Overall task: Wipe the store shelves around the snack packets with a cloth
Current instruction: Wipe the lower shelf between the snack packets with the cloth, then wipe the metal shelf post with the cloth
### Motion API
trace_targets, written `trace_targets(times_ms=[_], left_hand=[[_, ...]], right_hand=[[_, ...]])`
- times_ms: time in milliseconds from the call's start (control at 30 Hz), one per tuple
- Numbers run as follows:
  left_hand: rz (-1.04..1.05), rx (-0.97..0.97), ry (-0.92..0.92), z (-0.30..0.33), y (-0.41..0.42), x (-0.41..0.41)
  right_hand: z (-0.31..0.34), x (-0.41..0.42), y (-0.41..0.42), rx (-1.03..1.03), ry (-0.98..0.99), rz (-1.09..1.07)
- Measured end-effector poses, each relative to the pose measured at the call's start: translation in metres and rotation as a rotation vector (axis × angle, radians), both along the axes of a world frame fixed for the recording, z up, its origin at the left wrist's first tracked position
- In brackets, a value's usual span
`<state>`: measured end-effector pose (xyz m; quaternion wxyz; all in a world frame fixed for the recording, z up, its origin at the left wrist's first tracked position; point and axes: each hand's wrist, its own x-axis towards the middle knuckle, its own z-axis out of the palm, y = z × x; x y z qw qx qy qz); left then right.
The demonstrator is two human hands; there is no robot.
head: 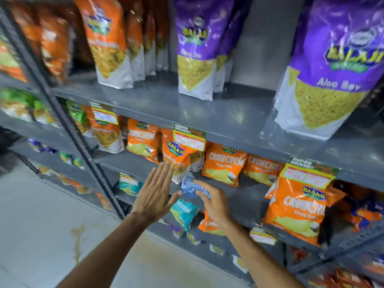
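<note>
- The right hand [216,204] reaches onto the middle grey metal shelf [247,196] with its fingers curled over a crumpled blue-and-white checked cloth [192,187], gripping it; the cloth bunches out past the fingertips towards the shelf's rear.
- The left hand [154,194] is spread flat, fingers straight and together, holding nothing; its fingertips touch the lower part of an orange snack packet with a blue badge [176,156] (the print on it is blurred).
- The cloth sits between the two hands, just beside that packet's pale bottom edge.
- To the right of the cloth, orange "Crunchem" crisp packets [223,167] stand on the same shelf, near but apart from the right hand.
- On the upper grey shelf [239,115] stand tall purple "Aloo Sev" pouches [330,65] and tall orange pouches [108,42].
- Yellow price tags [189,140] hang from the shelf edges.
</note>
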<state>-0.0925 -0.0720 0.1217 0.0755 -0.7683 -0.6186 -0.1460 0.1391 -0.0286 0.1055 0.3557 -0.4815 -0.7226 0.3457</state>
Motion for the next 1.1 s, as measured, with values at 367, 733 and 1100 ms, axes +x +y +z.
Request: trace_targets(times_ms=[367,733,1100], left_hand=[[0.249,0.210,0.070,0.108,-0.026,-0.157],[0.253,0.421,-0.011,0.190,0.050,-0.360],[0.137,0.683,-0.100,0.267,0.178,-0.475]], right_hand=[[0.112,-0.154,0.012,0.201,0.190,0.165],[0.210,-0.375,0.069,0.285,0.339,0.129],[0.288,-0.542,0.212,0.347,0.276,-0.130]])
